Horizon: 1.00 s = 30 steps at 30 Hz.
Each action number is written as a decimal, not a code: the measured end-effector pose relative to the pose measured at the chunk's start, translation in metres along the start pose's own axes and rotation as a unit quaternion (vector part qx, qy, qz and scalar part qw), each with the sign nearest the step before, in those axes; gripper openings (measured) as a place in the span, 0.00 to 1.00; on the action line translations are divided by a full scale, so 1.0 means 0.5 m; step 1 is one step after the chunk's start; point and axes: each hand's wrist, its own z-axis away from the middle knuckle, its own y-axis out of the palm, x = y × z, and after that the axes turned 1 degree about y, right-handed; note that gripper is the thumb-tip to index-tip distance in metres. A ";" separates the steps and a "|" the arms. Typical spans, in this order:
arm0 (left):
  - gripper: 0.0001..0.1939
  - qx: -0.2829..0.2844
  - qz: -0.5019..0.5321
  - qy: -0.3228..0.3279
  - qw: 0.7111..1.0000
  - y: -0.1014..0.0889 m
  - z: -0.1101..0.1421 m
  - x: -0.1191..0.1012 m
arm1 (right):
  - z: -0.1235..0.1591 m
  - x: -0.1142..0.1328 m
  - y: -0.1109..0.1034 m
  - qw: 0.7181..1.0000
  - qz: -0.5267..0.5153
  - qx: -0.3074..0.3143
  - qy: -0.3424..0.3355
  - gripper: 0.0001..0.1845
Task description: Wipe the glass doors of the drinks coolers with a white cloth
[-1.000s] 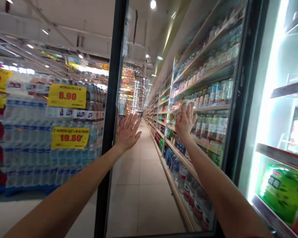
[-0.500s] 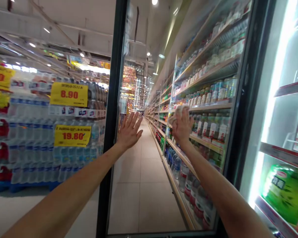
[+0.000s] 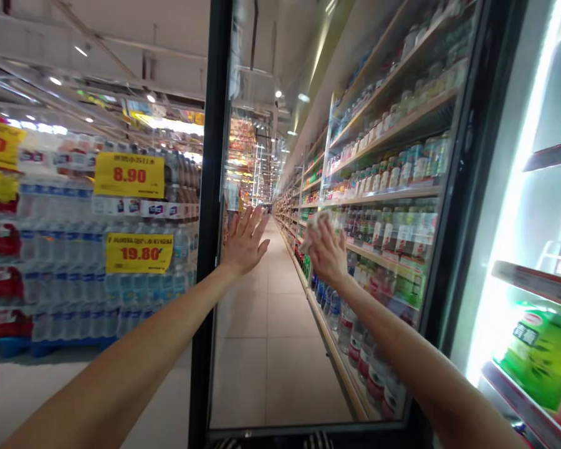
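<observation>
A tall glass door [image 3: 243, 386] in a black frame stands swung out from a lit fridge. My left hand [image 3: 245, 243] lies with its fingers spread and palm toward the glass, close to the left frame bar. In my right hand [image 3: 330, 254] is a whitish cloth [image 3: 318, 224], pressed to the pane under the fingers and partly hidden by them. Shelves of bottles and cans [image 3: 388, 231] show in the glass behind the right hand; whether by reflection or through it, I cannot tell.
Stacked packs of bottled water [image 3: 65, 249] with a yellow price sign [image 3: 129, 175] stand left. On the right, fridge shelves [image 3: 533, 282] hold a green package [image 3: 535, 349]. Striped footwear [image 3: 318, 440] shows below the door.
My right hand has slid the cloth left and slightly down across the glass. My left hand keeps nearly the same place. The view has shifted slightly.
</observation>
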 end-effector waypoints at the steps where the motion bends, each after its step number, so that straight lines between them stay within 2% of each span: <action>1: 0.30 0.000 0.003 0.001 1.000 0.000 0.000 0.000 | 0.015 0.017 0.000 0.995 -0.019 0.035 -0.088 0.24; 2: 0.30 -0.001 0.004 0.001 1.000 -0.001 0.000 -0.001 | 0.025 0.025 -0.001 0.986 -0.033 0.059 -0.152 0.24; 3: 0.30 -0.001 0.005 0.001 1.000 -0.001 0.000 -0.001 | 0.028 0.022 -0.003 0.982 -0.036 0.065 -0.175 0.24; 4: 0.30 0.000 0.005 0.000 1.000 -0.002 0.000 -0.001 | 0.025 0.010 -0.006 0.987 -0.027 0.052 -0.152 0.24; 5: 0.30 0.000 0.005 -0.001 1.000 -0.002 0.000 -0.001 | 0.016 -0.008 -0.009 0.996 -0.007 0.019 -0.086 0.24; 6: 0.30 0.001 0.003 -0.002 1.000 -0.001 0.000 0.000 | 0.004 -0.029 -0.011 1.000 0.018 -0.024 0.007 0.24; 8: 0.29 0.003 -0.003 -0.001 1.000 0.000 0.001 0.002 | -0.021 -0.056 -0.011 0.979 0.055 -0.096 0.173 0.25; 9: 0.29 0.003 -0.006 0.000 1.000 0.001 0.001 0.004 | -0.028 -0.056 -0.008 0.970 0.061 -0.109 0.209 0.25; 10: 0.29 0.003 -0.008 0.000 1.000 0.000 0.001 0.004 | -0.029 -0.047 -0.004 0.972 0.057 -0.104 0.204 0.25; 11: 0.29 0.000 -0.009 -0.002 1.000 -0.001 0.000 0.002 | -0.026 -0.028 0.001 0.981 0.045 -0.085 0.168 0.25; 14: 0.28 -0.027 0.006 -0.002 1.000 -0.009 -0.006 -0.026 | 0.000 0.050 0.019 1.000 -0.004 -0.020 0.024 0.27; 15: 0.28 -0.033 0.024 0.009 0.999 -0.012 -0.011 -0.043 | 0.008 0.072 0.024 1.000 -0.018 -0.014 0.008 0.29; 17: 0.28 -0.026 0.078 0.056 0.995 -0.013 -0.023 -0.089 | 0.019 0.096 0.028 0.999 -0.033 -0.016 0.019 0.34; 20: 0.28 -0.002 0.147 0.093 0.985 0.006 -0.044 -0.162 | 0.035 0.075 0.014 0.999 -0.044 0.009 0.008 0.40; 22: 0.28 -0.003 0.143 0.060 0.988 0.028 -0.057 -0.198 | 0.052 0.036 -0.002 0.999 -0.040 0.025 -0.021 0.42; 24: 0.29 -0.007 0.116 0.020 0.993 0.049 -0.068 -0.214 | 0.073 -0.010 -0.016 1.000 -0.012 0.010 -0.006 0.41; 27: 0.28 0.005 0.080 0.041 0.996 0.054 -0.087 -0.187 | 0.098 -0.063 -0.021 0.994 0.047 -0.042 0.091 0.34; 30: 0.23 0.025 0.053 0.099 0.993 0.021 -0.120 -0.098 | 0.111 -0.080 -0.014 0.987 0.074 -0.048 0.136 0.30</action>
